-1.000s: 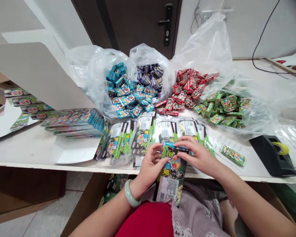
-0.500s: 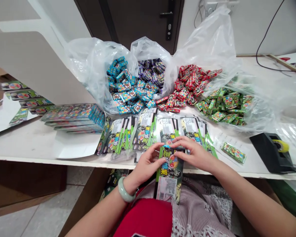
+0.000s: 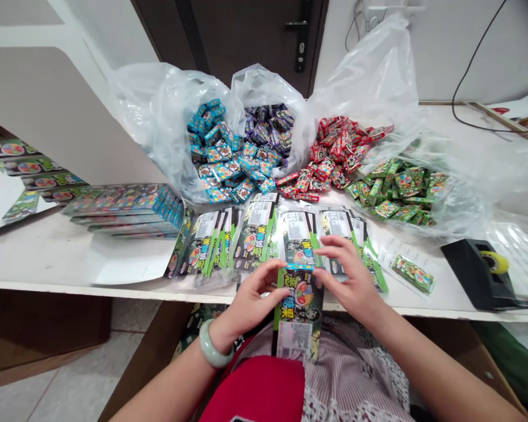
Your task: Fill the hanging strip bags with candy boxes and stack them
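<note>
From where the person sits, the left hand (image 3: 250, 306) is at eleven o'clock, close in, with a pale green bangle (image 3: 213, 347) on its wrist. Its fingers (image 3: 270, 275) are bent and press on the left edge of a green and black card (image 3: 300, 305). The card is at twelve o'clock, right between the two hands. Its long side points straight out from the person, with the far end leaning a little to the right. Both hands hold it near the far end and seem about as near as each other. The card has a round, colored wheel picture, and a white label with a barcode (image 3: 294, 339) sits at the near end, which hangs past the edge of the surface (image 3: 39, 258) over the person's lap. The right hand (image 3: 352, 275) is at one o'clock, and its bent fingers (image 3: 330, 249) pinch the right edge. Farther out, from left to right, are a stack of candy packs (image 3: 123, 210) with blue edges, then a row of cards (image 3: 255, 240), and plastic bags of blue (image 3: 215, 158), purple (image 3: 266, 135), red (image 3: 334, 152) and green (image 3: 400, 190) candy boxes. At two o'clock are a small green pack (image 3: 413, 274) and a black tape holder (image 3: 477, 272).
</note>
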Motion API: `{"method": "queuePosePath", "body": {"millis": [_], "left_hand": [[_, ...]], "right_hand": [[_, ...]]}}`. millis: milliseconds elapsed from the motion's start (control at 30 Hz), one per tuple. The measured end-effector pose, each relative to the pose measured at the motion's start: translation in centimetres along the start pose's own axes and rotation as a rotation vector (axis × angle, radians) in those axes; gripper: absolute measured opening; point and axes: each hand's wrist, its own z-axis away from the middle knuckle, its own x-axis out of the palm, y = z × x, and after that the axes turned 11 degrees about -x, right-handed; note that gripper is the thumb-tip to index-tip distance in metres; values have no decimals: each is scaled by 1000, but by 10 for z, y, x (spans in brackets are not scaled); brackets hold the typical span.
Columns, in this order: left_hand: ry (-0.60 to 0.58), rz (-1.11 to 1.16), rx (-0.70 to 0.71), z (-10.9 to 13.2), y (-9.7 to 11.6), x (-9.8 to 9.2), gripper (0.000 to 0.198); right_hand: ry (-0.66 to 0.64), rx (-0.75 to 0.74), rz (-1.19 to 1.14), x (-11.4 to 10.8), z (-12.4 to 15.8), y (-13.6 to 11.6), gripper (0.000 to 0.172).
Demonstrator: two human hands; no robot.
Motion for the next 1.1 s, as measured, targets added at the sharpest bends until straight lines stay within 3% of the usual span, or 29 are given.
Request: {"method": "queuePosePath", "body": {"millis": [67, 200, 333, 433, 500, 633, 733, 800, 933, 1100], "left_hand": [[48, 57, 16, 2, -6, -2, 40], [52, 95, 57, 4, -12, -4, 39], [84, 71, 134, 0, -5, -1, 35], [152, 10, 237, -5, 5, 2, 16], [210, -13, 276, -9, 11, 5, 4], [283, -27, 268, -16, 20, 10, 13], [275, 58, 231, -18, 22, 10, 6], [270, 64, 213, -17, 23, 7, 12], [223, -141, 285, -16, 26, -1, 9], [245, -141, 190, -23, 42, 1, 10]], "right_hand": [[151, 48, -56, 6, 11, 5, 31], [164, 172, -295, 25, 26, 8, 27], [201, 218, -340, 34, 24, 5, 17], [175, 209, -387, 29, 16, 3, 8], [123, 199, -397, 22, 11, 3, 12], [91, 253, -429, 14, 3, 4, 11], [108, 302, -486, 13, 1, 4, 13], [63, 273, -455, 13, 0, 3, 14], [1, 179, -349, 10, -7, -5, 10], [-65, 380, -411, 9, -24, -12, 13]]}}
